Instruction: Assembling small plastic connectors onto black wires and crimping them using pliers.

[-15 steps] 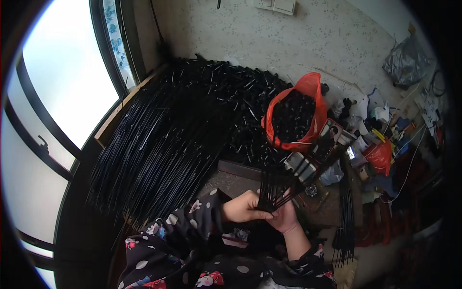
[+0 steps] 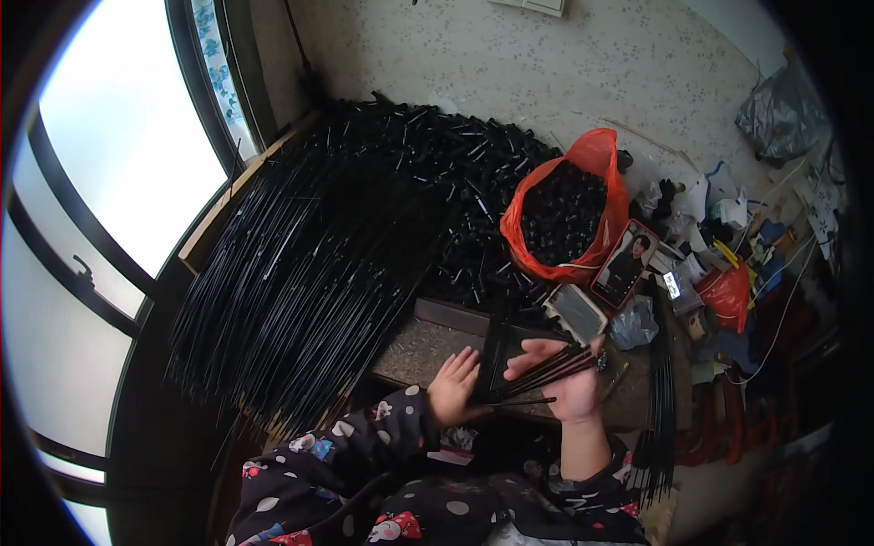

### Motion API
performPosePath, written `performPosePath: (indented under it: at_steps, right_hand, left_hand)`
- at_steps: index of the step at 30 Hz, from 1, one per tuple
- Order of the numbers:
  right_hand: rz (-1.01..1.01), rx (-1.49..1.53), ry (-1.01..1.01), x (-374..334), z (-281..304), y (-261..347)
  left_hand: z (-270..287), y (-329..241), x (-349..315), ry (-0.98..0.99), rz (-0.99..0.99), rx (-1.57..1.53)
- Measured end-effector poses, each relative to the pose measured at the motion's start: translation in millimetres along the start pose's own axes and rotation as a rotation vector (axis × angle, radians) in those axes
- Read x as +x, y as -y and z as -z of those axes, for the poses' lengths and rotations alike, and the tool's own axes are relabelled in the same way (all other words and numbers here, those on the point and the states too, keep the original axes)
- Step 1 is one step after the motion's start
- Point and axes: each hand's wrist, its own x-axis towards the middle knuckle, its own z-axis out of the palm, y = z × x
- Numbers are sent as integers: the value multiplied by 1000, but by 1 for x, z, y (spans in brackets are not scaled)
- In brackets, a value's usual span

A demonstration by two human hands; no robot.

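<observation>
My right hand (image 2: 576, 397) is palm up, with a bundle of thin black rods (image 2: 537, 375) lying across it near the thumb and fingers. One rod in the bundle sits apart, lower than the others. To its left, my left hand (image 2: 452, 386) has its fingers stretched out flat, close to the rods' left ends; nothing shows in its grasp. Beyond both hands is a dark worktop (image 2: 410, 350). A large heap of long black rods (image 2: 291, 273) fans out on the left, and short black tube-like pieces (image 2: 473, 155) are piled behind it.
A red plastic bag (image 2: 517, 238) of small black pieces stands behind my hands. Beside it are a phone (image 2: 626, 264) showing a person and a pale rectangular case (image 2: 577, 313). More black rods (image 2: 660, 400) hang over the right edge. Clutter (image 2: 728, 246) fills the far right; windows (image 2: 118, 118) line the left.
My hands, together around the rods before, have come apart. The left hand has opened and the right has moved right with rods across it. The rods now lie flatter, and the view has shifted slightly.
</observation>
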Motion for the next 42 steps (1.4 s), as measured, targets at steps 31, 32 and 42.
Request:
performPosePath:
  at_steps: [31,32,42]
  right_hand:
    - [128,-834,189,-32,-31,-26]
    - [111,-837,164,-34,-31,-27]
    - [219,-765,113,-37,-55,16]
  left_hand:
    - [-4,22,32,454,-744,-375]
    - [-1,22,28,475,-679,-376]
    - [14,19,36,489,-682,-527]
